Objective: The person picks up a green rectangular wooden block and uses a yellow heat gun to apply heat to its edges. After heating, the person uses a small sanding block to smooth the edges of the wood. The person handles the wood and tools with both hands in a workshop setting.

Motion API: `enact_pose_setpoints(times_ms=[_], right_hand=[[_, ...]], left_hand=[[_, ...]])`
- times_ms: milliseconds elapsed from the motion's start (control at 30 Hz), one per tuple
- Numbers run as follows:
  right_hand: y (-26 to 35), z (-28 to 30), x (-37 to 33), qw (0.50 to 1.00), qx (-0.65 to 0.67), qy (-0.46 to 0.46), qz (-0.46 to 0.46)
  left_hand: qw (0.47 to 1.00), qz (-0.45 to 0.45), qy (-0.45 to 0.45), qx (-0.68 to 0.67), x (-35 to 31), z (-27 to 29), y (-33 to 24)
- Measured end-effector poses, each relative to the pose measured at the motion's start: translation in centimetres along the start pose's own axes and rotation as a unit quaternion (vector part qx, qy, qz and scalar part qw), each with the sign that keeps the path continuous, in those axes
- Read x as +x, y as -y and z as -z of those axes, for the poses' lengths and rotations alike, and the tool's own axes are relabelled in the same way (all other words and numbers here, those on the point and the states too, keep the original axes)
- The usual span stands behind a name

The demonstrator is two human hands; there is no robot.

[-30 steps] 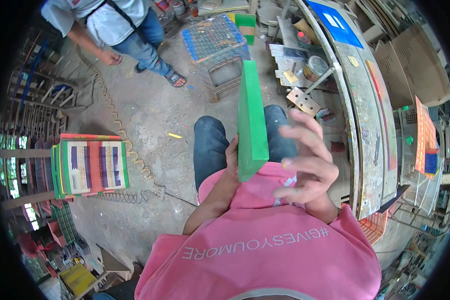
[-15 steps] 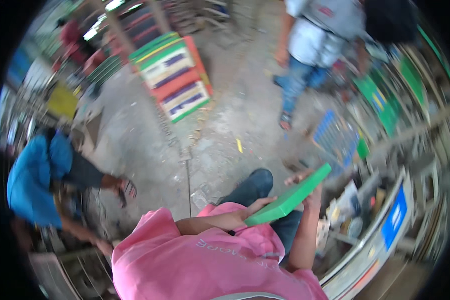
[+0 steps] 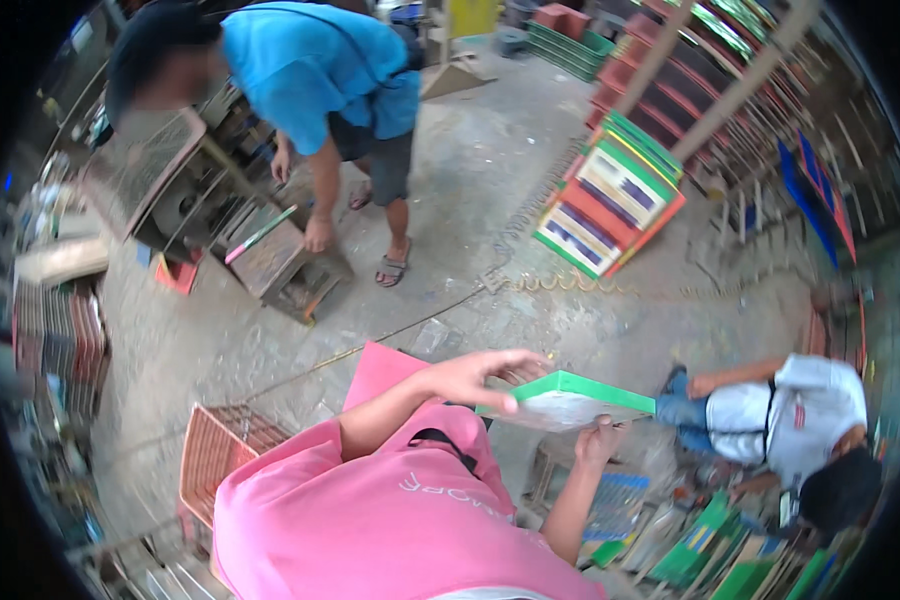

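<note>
Head view: the left grip (image 3: 482, 380) is spread, its fingers raised over the left end of a green-edged board (image 3: 565, 410) and its thumb overlapping that end; whether the thumb presses on it, I cannot tell. The right grip (image 3: 599, 440) pinches the board's lower edge toward its right end. The board is in the air, tilted, just in front of the pink shirt (image 3: 370, 510) and above the floor (image 3: 460, 190).

With the weight seemingly on the right grip alone, the board could pivot about that edge and slip if its other end gets no support. A wide swing to the right might bring it too near the person in a white shirt (image 3: 815, 410). Fingers could also mark the green coat if it were wet, which does not show.

It looks flat and four-sided, bright green along its upper side, with a patchy greyish-white face, slightly blurred.

Beyond the right forearm is a blue crate (image 3: 618, 500); an orange basket (image 3: 200, 470) is beside the shirt on the left. Farther out, coloured boards (image 3: 610, 195) stand stacked near a coiled hose (image 3: 570, 286), and a person in a blue shirt (image 3: 315, 85) bends beside a low tabletop (image 3: 278, 252)
</note>
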State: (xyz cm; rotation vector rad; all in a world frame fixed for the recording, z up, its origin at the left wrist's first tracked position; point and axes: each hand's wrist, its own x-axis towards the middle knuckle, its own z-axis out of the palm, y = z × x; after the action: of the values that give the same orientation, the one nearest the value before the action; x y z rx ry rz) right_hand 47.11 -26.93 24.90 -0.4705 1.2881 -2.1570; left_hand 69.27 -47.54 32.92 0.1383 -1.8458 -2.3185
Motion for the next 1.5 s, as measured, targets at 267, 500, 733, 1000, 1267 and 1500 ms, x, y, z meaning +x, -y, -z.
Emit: enact_pose_setpoints(times_ms=[267,500,733,1000,1267,1500], right_hand=[[-1.6,-4.5,11.3,0.989,0.065,0.120,-0.055],[-0.1,-7.6,16.3,0.957,0.053,0.253,-0.133],[-6.6,3.3,19.8,0.867,0.048,0.338,-0.362],[-17.0,34.6,3.4,0.682,-0.558,0.124,-0.456],[-12.9,37.1,-20.6,0.730,-0.355,-0.435,-0.390],[-14.1,22.1,-34.9,0.593,0.206,-0.770,-0.117]], left_hand=[[0.911,-0.115,-0.335,0.214,3.7,-0.9,-3.5],[0.866,-0.120,-0.443,0.200,5.5,-1.0,-4.0],[0.825,-0.123,-0.486,0.259,5.2,-7.0,-1.9],[0.819,-0.080,-0.432,0.369,7.2,-10.8,3.7],[0.960,0.082,-0.203,0.177,14.7,-8.5,8.5],[0.943,0.029,0.209,0.259,27.8,-12.3,7.7]])
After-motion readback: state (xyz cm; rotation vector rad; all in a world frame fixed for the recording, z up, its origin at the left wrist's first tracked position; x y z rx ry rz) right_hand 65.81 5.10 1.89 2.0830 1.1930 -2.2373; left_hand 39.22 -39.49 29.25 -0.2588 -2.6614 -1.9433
